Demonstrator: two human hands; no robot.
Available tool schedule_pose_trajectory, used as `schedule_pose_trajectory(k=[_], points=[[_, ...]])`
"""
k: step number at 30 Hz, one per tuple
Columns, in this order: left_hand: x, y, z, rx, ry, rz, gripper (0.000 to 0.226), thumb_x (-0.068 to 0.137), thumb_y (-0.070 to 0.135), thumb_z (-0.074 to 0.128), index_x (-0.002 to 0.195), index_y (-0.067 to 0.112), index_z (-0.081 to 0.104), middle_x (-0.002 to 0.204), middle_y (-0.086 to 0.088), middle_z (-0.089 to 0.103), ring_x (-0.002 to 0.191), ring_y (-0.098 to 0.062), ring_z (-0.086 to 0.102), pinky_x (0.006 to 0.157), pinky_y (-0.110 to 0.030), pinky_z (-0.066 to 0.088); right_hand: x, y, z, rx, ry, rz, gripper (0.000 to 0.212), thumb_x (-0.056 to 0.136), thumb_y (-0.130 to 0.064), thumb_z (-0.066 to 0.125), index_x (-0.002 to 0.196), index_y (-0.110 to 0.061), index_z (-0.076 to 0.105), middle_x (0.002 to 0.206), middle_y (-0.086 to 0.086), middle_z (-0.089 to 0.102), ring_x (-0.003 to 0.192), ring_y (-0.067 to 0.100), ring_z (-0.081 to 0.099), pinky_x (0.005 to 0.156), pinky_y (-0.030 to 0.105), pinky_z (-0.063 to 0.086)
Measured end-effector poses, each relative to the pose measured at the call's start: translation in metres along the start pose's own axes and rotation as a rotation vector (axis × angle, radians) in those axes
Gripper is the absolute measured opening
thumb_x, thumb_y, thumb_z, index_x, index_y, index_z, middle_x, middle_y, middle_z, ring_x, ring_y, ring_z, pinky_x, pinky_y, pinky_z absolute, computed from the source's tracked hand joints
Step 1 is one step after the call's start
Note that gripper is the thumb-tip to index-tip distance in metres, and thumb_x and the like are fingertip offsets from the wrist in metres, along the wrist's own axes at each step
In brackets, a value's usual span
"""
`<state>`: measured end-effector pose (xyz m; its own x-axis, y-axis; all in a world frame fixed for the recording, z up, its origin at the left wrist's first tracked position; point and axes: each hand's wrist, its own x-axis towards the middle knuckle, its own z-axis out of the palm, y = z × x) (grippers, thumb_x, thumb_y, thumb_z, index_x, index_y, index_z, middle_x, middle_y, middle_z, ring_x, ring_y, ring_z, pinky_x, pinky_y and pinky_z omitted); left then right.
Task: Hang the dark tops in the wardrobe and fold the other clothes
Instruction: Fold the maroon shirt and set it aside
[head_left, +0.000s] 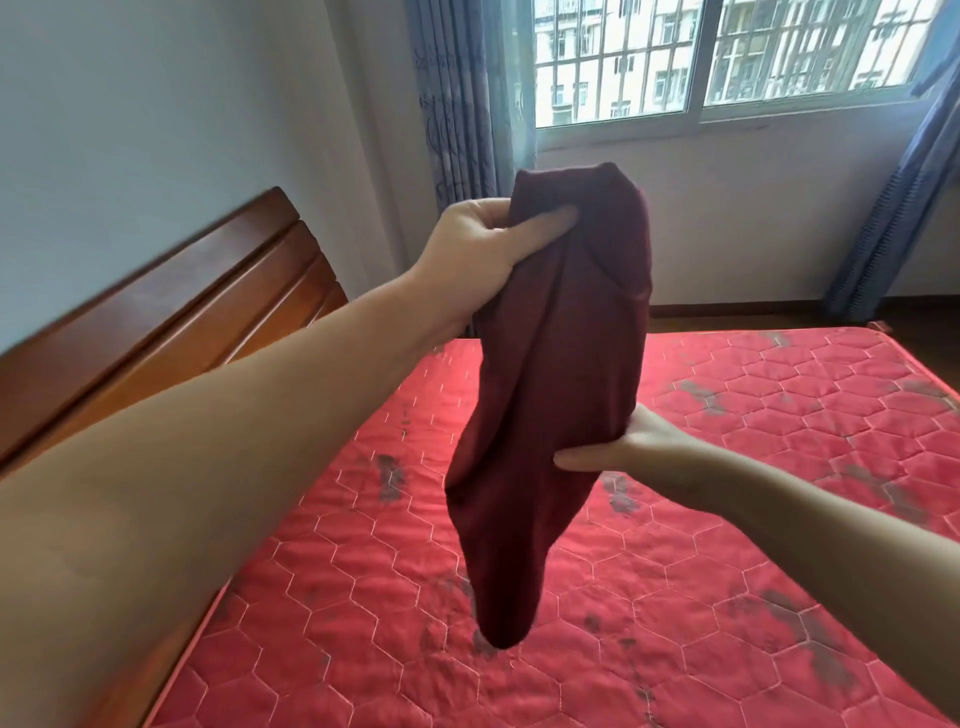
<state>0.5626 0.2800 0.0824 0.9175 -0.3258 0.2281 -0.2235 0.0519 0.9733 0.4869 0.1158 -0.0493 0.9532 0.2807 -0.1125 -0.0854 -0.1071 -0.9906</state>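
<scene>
Both hands hold a maroon garment (550, 395) above the red mattress (727, 571).

Bright daylight comes in through the window (727, 57) at the back, the red mattress (727, 415) shines a little, the near arm looks soft and blurry, and the wide lens bends the wall and headboard (171, 296) at the edges.

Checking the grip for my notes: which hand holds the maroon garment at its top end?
The left hand, raised highest, grips the maroon garment at its top; the right hand pinches it lower down.
</scene>
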Motion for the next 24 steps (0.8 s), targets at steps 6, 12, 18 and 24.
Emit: schedule_pose_trajectory(k=[6,12,18,24], points=[[0.001,0.016,-0.03,0.128,0.06,0.008,0.009,0.087,0.016,0.072,0.086,0.007,0.074,0.078,-0.003,0.075,0.068,-0.012,0.07,0.068,-0.025,0.059,0.009,-0.002,0.009,0.347,0.048,0.012,0.032,0.062,-0.003,0.064,0.092,-0.009,0.073,0.1,0.01,0.074,0.087,0.019,0.071,0.071,0.026,0.057],[0.002,0.021,-0.042,0.239,0.146,-0.013,0.019,0.084,0.02,0.076,0.091,0.002,0.073,0.084,-0.01,0.075,0.072,-0.018,0.07,0.075,-0.033,0.061,0.004,-0.008,0.006,0.381,-0.183,0.02,0.026,0.08,-0.031,0.067,0.099,-0.016,0.074,0.1,0.007,0.074,0.088,0.018,0.071,0.07,0.028,0.058],[0.003,0.011,-0.047,0.109,0.173,-0.159,0.021,0.089,0.018,0.071,0.096,-0.002,0.069,0.077,-0.012,0.068,0.059,-0.018,0.064,0.061,-0.028,0.057,0.0,-0.01,0.009,0.437,-0.3,0.04,0.029,0.066,-0.019,0.079,0.094,-0.016,0.077,0.092,0.007,0.074,0.082,0.018,0.071,0.068,0.03,0.057],[0.011,-0.013,-0.062,-0.011,0.275,-0.306,0.016,0.094,0.02,0.065,0.095,0.005,0.063,0.083,-0.014,0.064,0.068,-0.024,0.062,0.068,-0.035,0.055,-0.002,-0.009,0.012,0.657,-0.259,0.17,0.074,0.019,-0.052,0.097,0.082,-0.017,0.081,0.087,0.002,0.076,0.08,0.015,0.073,0.068,0.029,0.059]])
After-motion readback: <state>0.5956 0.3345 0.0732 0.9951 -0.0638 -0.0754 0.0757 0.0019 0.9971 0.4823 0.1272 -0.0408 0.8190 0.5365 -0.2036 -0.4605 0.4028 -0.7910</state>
